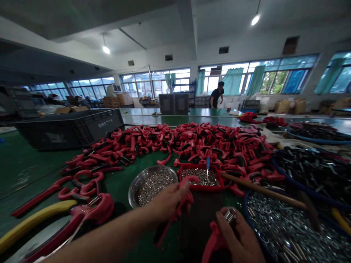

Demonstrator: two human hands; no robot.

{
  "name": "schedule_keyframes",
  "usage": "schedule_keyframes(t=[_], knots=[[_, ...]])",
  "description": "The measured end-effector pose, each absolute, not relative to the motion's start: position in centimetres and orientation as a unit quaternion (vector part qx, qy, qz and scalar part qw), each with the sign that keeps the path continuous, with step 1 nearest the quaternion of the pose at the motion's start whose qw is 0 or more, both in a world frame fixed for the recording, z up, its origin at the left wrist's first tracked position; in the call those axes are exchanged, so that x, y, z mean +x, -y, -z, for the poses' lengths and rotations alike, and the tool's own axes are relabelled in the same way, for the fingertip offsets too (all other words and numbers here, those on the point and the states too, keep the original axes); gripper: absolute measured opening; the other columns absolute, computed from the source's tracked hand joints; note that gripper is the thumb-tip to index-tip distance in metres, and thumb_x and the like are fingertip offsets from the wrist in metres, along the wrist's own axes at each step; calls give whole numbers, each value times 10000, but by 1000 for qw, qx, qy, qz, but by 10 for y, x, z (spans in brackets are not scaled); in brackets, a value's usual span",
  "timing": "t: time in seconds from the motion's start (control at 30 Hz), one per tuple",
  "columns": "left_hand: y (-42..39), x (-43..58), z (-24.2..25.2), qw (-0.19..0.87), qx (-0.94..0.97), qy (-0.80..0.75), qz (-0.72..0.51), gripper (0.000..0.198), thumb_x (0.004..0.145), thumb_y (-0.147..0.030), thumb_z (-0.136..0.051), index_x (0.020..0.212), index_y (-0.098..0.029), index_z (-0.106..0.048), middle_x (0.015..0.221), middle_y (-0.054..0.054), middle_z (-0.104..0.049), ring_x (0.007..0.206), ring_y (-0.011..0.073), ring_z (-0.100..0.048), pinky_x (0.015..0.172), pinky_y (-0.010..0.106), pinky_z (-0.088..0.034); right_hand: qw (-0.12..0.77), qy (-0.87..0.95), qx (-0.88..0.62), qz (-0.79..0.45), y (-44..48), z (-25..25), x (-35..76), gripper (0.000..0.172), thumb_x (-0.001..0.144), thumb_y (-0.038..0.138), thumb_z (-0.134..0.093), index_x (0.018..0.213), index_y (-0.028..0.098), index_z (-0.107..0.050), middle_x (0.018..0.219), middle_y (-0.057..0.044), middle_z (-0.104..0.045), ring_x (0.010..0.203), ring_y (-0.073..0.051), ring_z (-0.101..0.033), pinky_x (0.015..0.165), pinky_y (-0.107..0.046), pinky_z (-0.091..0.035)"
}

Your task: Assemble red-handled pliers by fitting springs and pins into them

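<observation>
Well, starting at the far left, a black plastic crate [68,129] sits at 10 o'clock on the green counter [35,164]. At 8 o'clock, a yellow-sleeved handle [33,219] lies beside large red-coated fittings [93,208]. A broad heap of red-and-black fittings [197,142] spreads from 10 to 2 o'clock, and beyond it, at 12 o'clock, a co-worker [216,98] in a dark shirt stands at a farther counter.

Nearer, a steel bowl [134,190] of small silver parts sits at 11 o'clock, just beyond the left hand [167,204]. That hand's fingers [184,187] are clamped on a slim red fitting [175,219], which hangs downward. A red tray [201,189] of similar silver parts, with a blue-handled screwdriver [207,166] standing in it, lies at 12 o'clock. Bowl and tray both sit close in front of the hands, within easy reach.

At 1 o'clock, the right hand's [237,237] curled fingers [222,219] press on a red fitting [212,243] and seem to pinch a small silver piece [229,215], though the view is poor. Farther right, a wooden-handled hammer [260,190] crosses a blue-rimmed basin of bolts [245,219], and a second blue-rimmed basin [285,177] holds dark parts.
</observation>
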State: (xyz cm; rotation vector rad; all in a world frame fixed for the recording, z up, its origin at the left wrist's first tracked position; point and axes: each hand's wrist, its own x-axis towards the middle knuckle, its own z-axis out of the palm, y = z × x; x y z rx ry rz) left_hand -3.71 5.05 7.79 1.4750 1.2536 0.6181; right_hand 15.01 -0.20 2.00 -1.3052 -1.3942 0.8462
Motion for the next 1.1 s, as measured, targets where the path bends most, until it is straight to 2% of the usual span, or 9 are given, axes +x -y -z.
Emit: schedule_keyframes(t=[0.07,0.17,0.33,0.47,0.6,0.73,0.83,0.97,1.1], knots=[[-24,-4,-60,651,537,-452,-288,511,777,-629,-345,986,-210,-547,637,-31,-545,428,52,-420,412,162,-346,510,589,-530,-336,9,-24,148,250,784,447,-487,740,203,-520,616,13,-551,569,-147,-537,518,-231,-452],[-6,19,-43,699,454,-434,-341,520,783,-615,-358,1110,-238,-506,610,-45,-511,470,67,-451,461,172,-375,523,584,-544,-298,15,-24,146,253,796,442,-470,702,209,-507,565,28,-515,513,-132,-499,471,-226,-426],[-4,22,-29,630,489,-438,-414,523,754,-575,-470,1114,-199,-515,707,-25,-529,629,97,-499,620,210,-425,514,603,-549,-266,20,-20,148,256,817,434,-442,694,212,-479,551,29,-507,494,-128,-496,463,-234,-407],[3,18,-23,556,550,-446,-436,454,812,-519,-422,1118,-196,-512,740,-7,-546,670,113,-510,652,229,-433,507,626,-533,-258,24,-19,147,243,829,416,-427,701,214,-467,555,25,-521,484,-126,-496,477,-239,-398],[11,16,-15,475,617,-459,-428,414,823,-506,-411,1060,-199,-553,841,27,-607,822,163,-549,760,260,-438,488,646,-531,-249,25,-16,146,229,833,414,-411,735,214,-463,560,24,-524,480,-131,-499,466,-244,-383],[16,16,-3,483,606,-454,-439,438,830,-516,-384,1087,-198,-541,942,44,-623,894,182,-559,811,276,-440,457,680,-525,-230,25,-12,147,224,842,399,-396,733,214,-463,578,12,-542,502,-141,-520,485,-252,-394],[16,13,-1,506,593,-456,-430,471,816,-537,-397,1109,-195,-534,1024,48,-612,917,182,-556,825,281,-436,426,705,-525,-213,24,-10,149,222,854,380,-376,808,196,-491,666,-29,-590,586,-160,-564,549,-266,-432],[8,4,-18,571,605,-413,-370,515,835,-566,-303,1010,-176,-589,940,37,-633,879,173,-563,786,272,-445,363,752,-499,-232,21,-14,151,213,871,343,-350,914,191,-494,781,-59,-625,705,-177,-597,629,-277,-457],[-1,2,-34,547,621,-411,-382,471,854,-524,-299,898,-165,-601,886,34,-617,873,169,-540,797,259,-414,328,766,-492,-252,16,-20,152,233,883,329,-328,1013,184,-456,899,-73,-624,805,-175,-600,702,-286,-460]])
